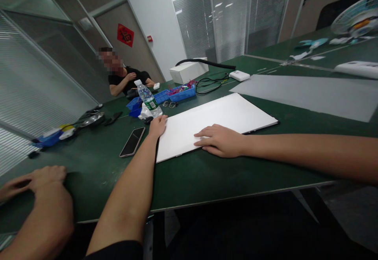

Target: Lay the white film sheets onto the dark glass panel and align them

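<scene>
A thin white rectangular panel point(206, 120) with a dark edge lies flat on the green table, in front of me. My left hand point(158, 126) is at its left edge, fingers bent together around the far-left part of that edge. My right hand point(221, 141) rests palm down over the near edge, its fingers spread and stretched out across the white surface. A phone point(132, 142) lies face up just left of my left hand. Beyond that hand stands a tilted-looking clear water bottle point(149, 100) with a green label.
Blue trays point(183, 93) with small pink-red pieces, black cables point(211, 84) and a white box point(189, 71) are farther back. A pale sheet point(313, 94) lies to the right. Another person's arm point(50, 201) rests at the left; a person point(126, 78) sits across.
</scene>
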